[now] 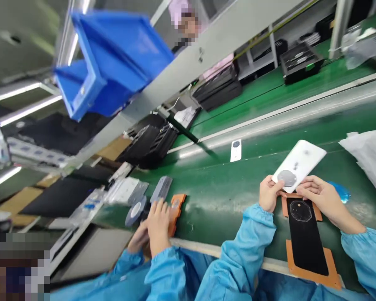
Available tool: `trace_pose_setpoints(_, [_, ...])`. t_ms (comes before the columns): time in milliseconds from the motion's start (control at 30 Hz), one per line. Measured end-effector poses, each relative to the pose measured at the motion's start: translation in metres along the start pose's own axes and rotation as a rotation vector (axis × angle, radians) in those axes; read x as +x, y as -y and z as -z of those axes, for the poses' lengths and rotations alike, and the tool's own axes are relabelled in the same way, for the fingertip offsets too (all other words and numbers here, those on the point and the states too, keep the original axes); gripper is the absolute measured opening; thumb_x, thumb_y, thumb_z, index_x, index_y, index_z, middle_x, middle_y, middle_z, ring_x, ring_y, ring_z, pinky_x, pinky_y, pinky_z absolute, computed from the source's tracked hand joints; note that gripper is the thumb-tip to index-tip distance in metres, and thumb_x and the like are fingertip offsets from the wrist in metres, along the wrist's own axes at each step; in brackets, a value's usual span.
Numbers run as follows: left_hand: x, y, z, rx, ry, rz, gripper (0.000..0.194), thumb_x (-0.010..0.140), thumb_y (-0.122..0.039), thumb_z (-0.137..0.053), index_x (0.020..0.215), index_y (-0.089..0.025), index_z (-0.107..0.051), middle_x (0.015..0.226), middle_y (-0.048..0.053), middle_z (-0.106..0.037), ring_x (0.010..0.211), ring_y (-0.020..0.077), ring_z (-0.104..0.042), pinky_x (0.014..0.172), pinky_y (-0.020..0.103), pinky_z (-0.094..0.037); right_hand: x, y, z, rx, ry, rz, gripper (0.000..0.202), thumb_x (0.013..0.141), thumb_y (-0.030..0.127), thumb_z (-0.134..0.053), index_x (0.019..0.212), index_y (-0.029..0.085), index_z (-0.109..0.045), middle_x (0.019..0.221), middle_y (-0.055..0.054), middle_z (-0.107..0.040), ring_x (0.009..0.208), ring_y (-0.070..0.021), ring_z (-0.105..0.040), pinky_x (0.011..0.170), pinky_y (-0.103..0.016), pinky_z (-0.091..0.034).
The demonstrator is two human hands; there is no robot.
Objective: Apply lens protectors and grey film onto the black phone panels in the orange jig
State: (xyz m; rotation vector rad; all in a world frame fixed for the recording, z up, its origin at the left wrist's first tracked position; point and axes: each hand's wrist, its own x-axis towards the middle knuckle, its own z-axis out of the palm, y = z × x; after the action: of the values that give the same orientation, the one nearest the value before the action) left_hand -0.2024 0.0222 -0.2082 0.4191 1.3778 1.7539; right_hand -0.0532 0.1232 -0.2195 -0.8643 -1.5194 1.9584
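A white phone back cover (307, 155) with a round grey camera disc is tilted up in front of me. My left hand (268, 193) grips its lower left corner, the thumb near the disc. With bent fingers, my right hand (321, 196) pinches at the lower right edge of the cover. Below both hands, a black phone-shaped panel (307, 242) with a round ring outline lies on an orange fixture (327, 278). A shiny blue round object (340, 191) sits just beyond my right hand, partly hidden by it.
A co-worker's hands (158, 223) are at my left beside another orange fixture (176, 211) and a tape roll (136, 212). A smaller white phone-shaped piece (236, 151) lies on the green bench (213, 192). White bagging (371, 154) is at right; blue bins (119, 54) hang overhead.
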Motion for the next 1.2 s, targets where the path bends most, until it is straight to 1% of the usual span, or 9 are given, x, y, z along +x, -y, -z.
trace_pose_setpoints(100, [0.032,-0.032,-0.003,0.064,-0.038,-0.083,0.056,0.062,-0.047,-0.096,0.09,-0.015,-0.058,0.089,0.004,-0.072,0.063,0.01,-0.065,0.051,0.02,-0.05,0.001,0.002,-0.006,0.039,0.017,0.029,0.052,0.069,0.058,-0.087,0.096,0.018,-0.07,0.078,-0.005,-0.073,0.069,-0.0192,-0.071,0.06,-0.03,-0.058])
trace_pose_setpoints(233, [0.105,-0.079,-0.015,0.254,-0.093,-0.157,0.05,0.075,-0.05,-0.087,0.097,-0.017,-0.056,0.097,0.006,-0.072,0.071,0.0108,-0.068,0.06,0.021,-0.053,0.001,0.004,-0.011,0.042,0.04,0.06,0.043,0.073,0.054,-0.083,0.088,0.018,-0.068,0.072,-0.001,-0.069,0.064,-0.0149,-0.066,0.059,-0.028,-0.054])
trace_pose_setpoints(300, [0.138,-0.088,-0.015,0.324,-0.155,-0.183,0.043,0.084,-0.047,-0.081,0.102,-0.018,-0.054,0.099,0.006,-0.072,0.076,0.012,-0.069,0.068,0.024,-0.056,0.001,0.004,-0.012,0.037,0.05,0.057,0.04,0.073,0.053,-0.081,0.086,0.018,-0.067,0.072,-0.001,-0.068,0.064,-0.0146,-0.065,0.06,-0.028,-0.054])
trace_pose_setpoints(400, [0.162,-0.078,-0.003,0.48,-0.308,-0.253,0.029,0.09,-0.033,-0.074,0.104,-0.019,-0.054,0.095,0.004,-0.069,0.086,0.0139,-0.07,0.081,0.028,-0.057,0.003,0.002,-0.013,0.047,0.063,0.068,0.037,0.076,0.053,-0.078,0.083,0.019,-0.066,0.072,-0.001,-0.068,0.062,-0.0144,-0.064,0.06,-0.029,-0.054])
trace_pose_setpoints(500, [0.162,-0.05,0.014,0.669,-0.348,-0.321,0.014,0.09,-0.025,-0.069,0.095,-0.019,-0.058,0.089,0.003,-0.068,0.091,0.0171,-0.069,0.09,0.033,-0.055,0.004,0.0,-0.014,0.01,0.066,0.077,0.029,0.08,0.047,-0.073,0.081,0.019,-0.065,0.072,-0.001,-0.068,0.062,-0.0142,-0.062,0.06,-0.029,-0.052])
trace_pose_setpoints(600, [0.152,-0.027,0.026,0.858,-0.217,-0.377,0.005,0.087,-0.023,-0.07,0.087,-0.019,-0.066,0.089,0.004,-0.071,0.093,0.0201,-0.068,0.098,0.037,-0.054,-0.001,0.001,-0.015,-0.138,0.087,0.108,0.019,0.085,0.038,-0.067,0.08,0.02,-0.065,0.073,-0.001,-0.069,0.064,-0.0142,-0.062,0.061,-0.028,-0.049])
trace_pose_setpoints(700, [0.147,-0.014,0.03,1.019,-0.093,-0.429,0.002,0.085,-0.02,-0.073,0.087,-0.021,-0.073,0.099,0.006,-0.076,0.105,0.0236,-0.067,0.107,0.04,-0.049,-0.009,0.002,-0.016,-0.343,0.128,0.197,0.016,0.092,0.034,-0.061,0.081,0.022,-0.065,0.075,0.0,-0.068,0.066,-0.015,-0.061,0.06,-0.028,-0.046])
trace_pose_setpoints(933, [0.15,-0.014,0.032,1.188,-0.031,-0.495,0.011,0.089,-0.025,-0.065,0.092,-0.022,-0.075,0.108,0.009,-0.077,0.111,0.0281,-0.065,0.108,0.044,-0.048,-0.011,-0.003,-0.019,-0.647,0.154,0.425,0.013,0.095,0.018,-0.056,0.089,0.021,-0.066,0.084,-0.002,-0.069,0.074,-0.0159,-0.064,0.069,-0.028,-0.047])
trace_pose_setpoints(1200, [0.161,-0.017,0.034,1.207,-0.029,-0.531,0.017,0.085,-0.037,-0.06,0.085,-0.025,-0.072,0.104,0.008,-0.077,0.109,0.0328,-0.065,0.106,0.05,-0.048,-0.003,0.003,-0.018,-0.793,0.151,0.407,0.004,0.093,0.018,-0.066,0.091,0.019,-0.07,0.089,-0.003,-0.074,0.078,-0.0145,-0.067,0.072,-0.024,-0.048])
